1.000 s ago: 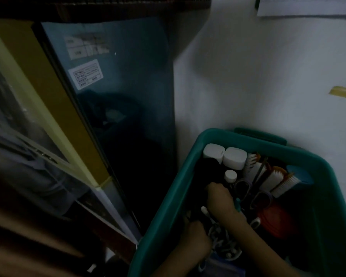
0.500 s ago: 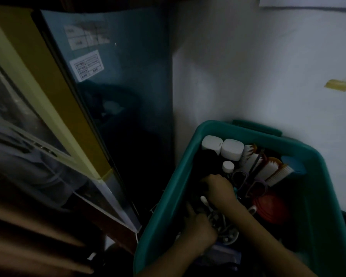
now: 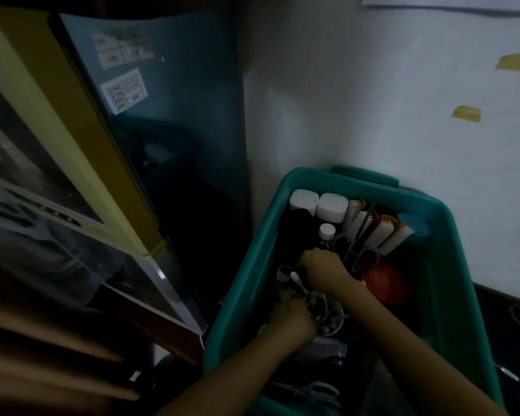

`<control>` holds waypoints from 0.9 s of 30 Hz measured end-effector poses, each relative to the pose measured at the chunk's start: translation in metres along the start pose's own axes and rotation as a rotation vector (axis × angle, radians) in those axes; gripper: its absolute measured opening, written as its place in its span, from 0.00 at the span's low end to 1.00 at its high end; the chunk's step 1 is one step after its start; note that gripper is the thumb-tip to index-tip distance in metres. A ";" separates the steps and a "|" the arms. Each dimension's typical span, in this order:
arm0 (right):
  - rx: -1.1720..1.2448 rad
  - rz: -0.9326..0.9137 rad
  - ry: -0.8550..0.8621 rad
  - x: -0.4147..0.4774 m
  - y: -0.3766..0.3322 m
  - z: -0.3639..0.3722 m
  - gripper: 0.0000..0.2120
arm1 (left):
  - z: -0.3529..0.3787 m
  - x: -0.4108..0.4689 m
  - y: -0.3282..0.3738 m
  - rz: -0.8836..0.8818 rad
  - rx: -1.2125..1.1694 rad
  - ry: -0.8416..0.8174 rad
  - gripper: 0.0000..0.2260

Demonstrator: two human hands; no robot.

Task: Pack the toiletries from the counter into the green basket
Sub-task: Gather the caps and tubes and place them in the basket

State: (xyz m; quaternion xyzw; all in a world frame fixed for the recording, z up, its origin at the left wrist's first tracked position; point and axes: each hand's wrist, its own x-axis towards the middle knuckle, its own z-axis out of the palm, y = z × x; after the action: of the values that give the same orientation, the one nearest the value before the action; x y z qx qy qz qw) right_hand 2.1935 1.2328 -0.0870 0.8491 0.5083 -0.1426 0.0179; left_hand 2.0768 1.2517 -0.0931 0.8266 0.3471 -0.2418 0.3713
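Both grips are sunk inside the green basket (image 3: 252,265), among toiletries already packed there. The left grip (image 3: 294,316) is curled against the near rim of a pale round holder (image 3: 327,318) and appears to be grasping it. The right grip (image 3: 321,265) is clenched just beyond that holder, but whether anything is held in it cannot be told, as the light is too poor. A white-tipped stick (image 3: 294,276) is seen just left of the right grip.

Close beyond the right grip, grey-handled scissors (image 3: 354,250) lie against white-bristled brushes (image 3: 382,232). Farther off, two white-capped bottles (image 3: 303,201) are stood at the far wall. A red round lid (image 3: 385,283) lies just right of the right grip.

The holder is judged light, stiff and easily tipped — its loose contents would scatter. It is best taken by the rim, opposite sides pinched, and kept upright. The scissors — hard and pointed — should be taken by the handles only.
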 end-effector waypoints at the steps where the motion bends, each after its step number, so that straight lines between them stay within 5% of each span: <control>1: -0.001 -0.003 -0.001 0.000 0.000 0.000 0.11 | 0.000 0.001 0.000 -0.012 -0.010 -0.010 0.32; 10: -0.036 0.003 0.034 0.001 -0.001 0.003 0.11 | 0.001 0.004 -0.002 -0.004 0.063 0.007 0.34; 21: 0.123 -0.042 0.127 -0.006 0.002 -0.007 0.13 | -0.016 -0.003 -0.003 0.014 0.243 0.060 0.15; 27: 0.443 0.015 0.325 -0.043 0.021 -0.035 0.09 | -0.024 -0.036 -0.013 0.189 0.182 0.361 0.15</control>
State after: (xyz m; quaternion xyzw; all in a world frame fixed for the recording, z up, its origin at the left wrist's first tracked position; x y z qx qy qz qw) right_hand 2.2002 1.1921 -0.0447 0.8477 0.4547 -0.1121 -0.2491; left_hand 2.0473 1.2627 -0.0607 0.9153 0.3059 -0.0846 0.2480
